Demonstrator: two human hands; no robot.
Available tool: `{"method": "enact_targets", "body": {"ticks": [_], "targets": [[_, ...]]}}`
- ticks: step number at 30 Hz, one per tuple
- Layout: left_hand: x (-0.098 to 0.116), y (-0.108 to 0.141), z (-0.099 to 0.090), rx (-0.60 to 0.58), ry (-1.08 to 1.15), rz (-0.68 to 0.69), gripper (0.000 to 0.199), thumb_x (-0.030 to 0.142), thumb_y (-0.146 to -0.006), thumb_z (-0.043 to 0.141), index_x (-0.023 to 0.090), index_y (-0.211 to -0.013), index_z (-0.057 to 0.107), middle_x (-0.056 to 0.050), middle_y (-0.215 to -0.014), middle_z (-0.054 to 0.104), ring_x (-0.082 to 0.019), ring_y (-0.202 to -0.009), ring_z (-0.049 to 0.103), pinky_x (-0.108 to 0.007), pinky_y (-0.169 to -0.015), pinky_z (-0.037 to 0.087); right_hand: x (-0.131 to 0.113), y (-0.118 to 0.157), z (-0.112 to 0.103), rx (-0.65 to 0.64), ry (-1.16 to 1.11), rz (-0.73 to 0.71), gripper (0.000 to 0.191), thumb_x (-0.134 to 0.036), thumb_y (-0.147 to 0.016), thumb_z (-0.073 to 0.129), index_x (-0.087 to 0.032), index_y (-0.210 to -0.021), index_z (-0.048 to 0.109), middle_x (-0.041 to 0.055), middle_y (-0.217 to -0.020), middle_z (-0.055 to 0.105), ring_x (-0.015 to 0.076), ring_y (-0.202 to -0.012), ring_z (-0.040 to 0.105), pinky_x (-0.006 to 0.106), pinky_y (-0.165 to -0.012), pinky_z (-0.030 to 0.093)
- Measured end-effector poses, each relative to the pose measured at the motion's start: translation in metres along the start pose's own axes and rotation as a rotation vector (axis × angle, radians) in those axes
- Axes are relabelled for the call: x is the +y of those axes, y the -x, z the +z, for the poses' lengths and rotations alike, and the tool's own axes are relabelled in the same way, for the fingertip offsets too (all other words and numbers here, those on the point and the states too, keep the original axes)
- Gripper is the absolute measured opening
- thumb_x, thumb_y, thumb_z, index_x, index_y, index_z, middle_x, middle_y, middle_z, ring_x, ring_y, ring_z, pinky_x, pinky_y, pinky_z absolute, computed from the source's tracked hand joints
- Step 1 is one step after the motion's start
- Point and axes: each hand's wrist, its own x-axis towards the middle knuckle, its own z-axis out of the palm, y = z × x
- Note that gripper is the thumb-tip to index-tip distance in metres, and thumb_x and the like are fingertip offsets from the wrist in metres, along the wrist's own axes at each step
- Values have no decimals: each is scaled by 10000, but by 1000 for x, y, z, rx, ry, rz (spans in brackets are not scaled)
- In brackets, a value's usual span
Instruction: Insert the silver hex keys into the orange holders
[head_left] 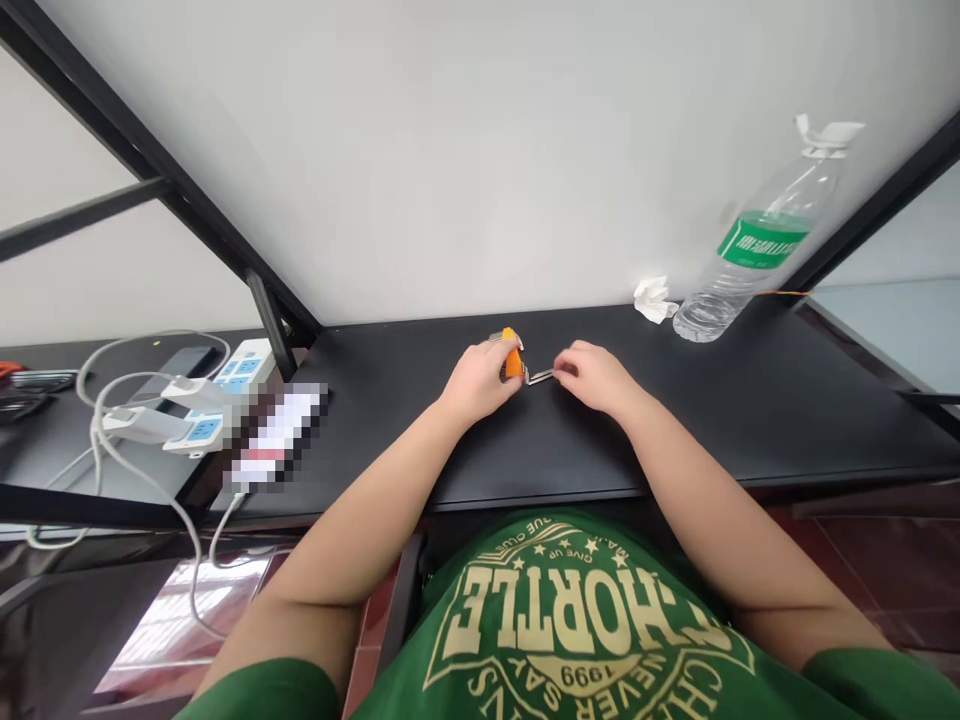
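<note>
A plastic water bottle [757,262] stands beside crumpled tissue [654,300] on the desk [750,420].

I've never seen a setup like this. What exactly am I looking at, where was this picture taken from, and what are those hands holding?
There's no machine here: these are a person's own bare hands, seen through a camera worn on their head, looking forward and down past their green T-shirt. The left hand holds a small orange object. The right hand is right beside a thin metal piece next to it. On the black tabletop are a plastic water bottle, crumpled tissue and, further left, a white power strip.
</note>
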Motion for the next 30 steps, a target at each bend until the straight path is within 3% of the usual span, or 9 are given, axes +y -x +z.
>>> {"method": "enact_targets", "body": {"ticks": [6, 10, 14, 18, 22, 27, 30], "targets": [[-14, 0, -1, -18, 55, 5, 475, 233, -828, 682, 233, -1302, 656, -60, -1060, 733, -222, -925, 697, -369, -882, 580, 10, -2, 3, -148, 188, -42, 223, -257, -979, 574, -250, -1075, 775, 61, -1124, 633, 153, -877, 623, 288, -805, 454], [-15, 0, 1, 16, 184, 47, 512, 206, -828, 685, 253, -1337, 652, -48, -1112, 715, -184, -967, 686, -332, -921, 591, 1, 0, 3, -155, 270, -56, 235, -267, -1004, 543, -245, -1062, 770, 63, -1098, 630, 149, -814, 603, 299, -797, 442], [-15, 0, 2, 39, 232, 57, 523, 226, -838, 709, 257, -1356, 648, -50, -1109, 712, -194, -994, 660, -366, -936, 587, -3, 1, 5, -134, 294, -91, 276, -264, -1011, 536, -281, -1184, 750, 63, -1118, 627, 155, -820, 601, 304, -823, 437], [-16, 0, 0, 37, 221, 74, 513, 249, -858, 711, 270, -1365, 640, -46, -1075, 713, -203, -990, 630, -376, -930, 564, -6, 2, 6, -159, 303, -92, 243, -217, -999, 518, -230, -1015, 759, 67, -1062, 627, 144, -775, 579, 295, -787, 425], [-15, 0, 0, 26, 189, 107, 520, 238, -871, 692, 255, -1385, 616, -55, -1082, 711, -206, -982, 621, -374, -931, 541, -15, 1, 5, -114, 84, -61, 114, -235, -936, 609, -190, -920, 713, 60, -1022, 640, 137, -790, 581, 275, -768, 438], [-6, -1, 2, -3, 89, 187, 510, 213, -869, 667, 243, -1376, 611, -91, -1216, 702, -257, -1118, 627, -413, -967, 496, -31, -4, 10, -36, -389, 30, 274, -457, -913, 631, -193, -923, 702, 20, -872, 673, 138, -739, 576, 265, -697, 459], [2, 0, 2, -56, 0, 178, 468, 220, -866, 671, 252, -1332, 633, -93, -1225, 701, -278, -1122, 626, -423, -917, 476, -35, -6, 15, -63, -441, 66, 213, -398, -863, 639, -190, -835, 673, -3, -793, 664, 130, -684, 557, 252, -636, 433]]}}
